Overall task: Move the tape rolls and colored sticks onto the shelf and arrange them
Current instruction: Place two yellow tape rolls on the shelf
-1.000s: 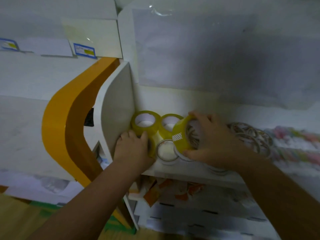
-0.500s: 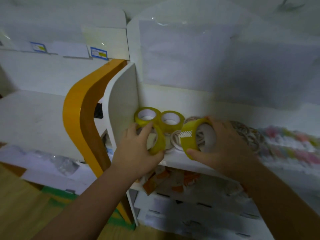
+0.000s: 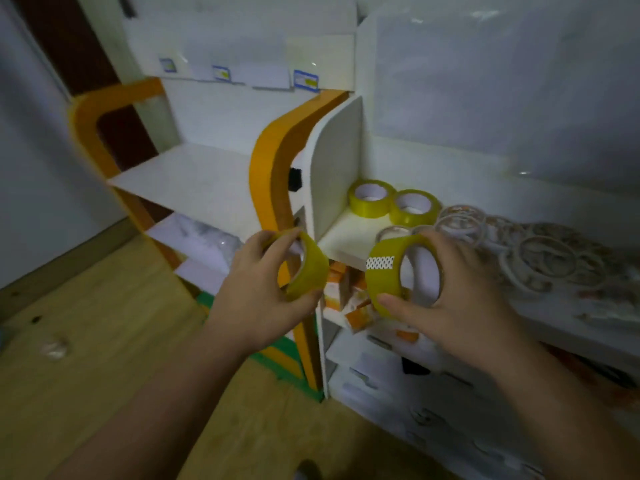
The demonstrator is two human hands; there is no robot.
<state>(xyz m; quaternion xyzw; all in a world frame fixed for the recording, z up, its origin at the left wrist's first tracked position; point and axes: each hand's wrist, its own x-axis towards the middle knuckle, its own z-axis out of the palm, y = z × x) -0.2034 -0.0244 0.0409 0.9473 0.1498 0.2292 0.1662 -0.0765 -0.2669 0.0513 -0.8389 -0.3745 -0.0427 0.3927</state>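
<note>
Glossy yellow tape rolls [image 3: 308, 268] in both hands [image 3: 258, 292]

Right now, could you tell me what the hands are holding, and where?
Each grips a yellow tape roll by its rim: left hand, left roll; right hand, right roll.

Head view, single camera: looked forward and down from close range at both hands, faced the white shelf [image 3: 349, 233], wooden floor [image 3: 104, 323] at lower left.

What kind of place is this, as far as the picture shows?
Probably a small stationery shop or stockroom: white display shelves carry price labels, with yellow tape rolls and many clear tape rolls laid out.
</note>
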